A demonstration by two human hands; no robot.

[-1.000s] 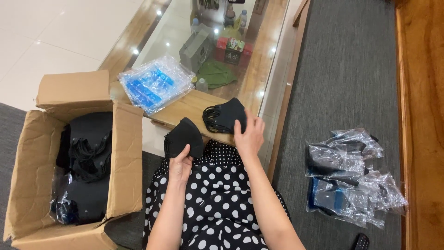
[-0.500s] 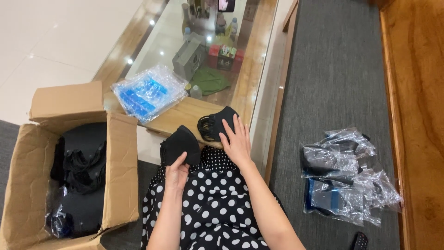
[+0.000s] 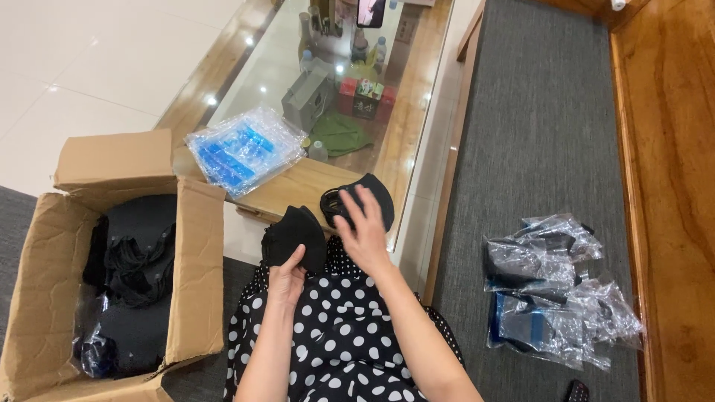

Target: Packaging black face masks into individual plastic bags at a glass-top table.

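The left hand [image 3: 287, 277] clenched a stack of black masks [image 3: 294, 237] near the lap, while the right hand [image 3: 365, 231], fingers spread and gripping nothing, pressed another black mask [image 3: 371, 195] flat on the table edge [image 3: 294, 195], seemingly steadying it.

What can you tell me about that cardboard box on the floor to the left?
The cardboard box is plain brown corrugated card, standing open on the floor at the person's left, its flaps folded up and outward. It looks worn, with creased walls. Inside lie heaps of black fabric pieces, some in clear plastic near the bottom corner. Neither hand touches it; the left hand holds a similar black piece just beside its right wall.
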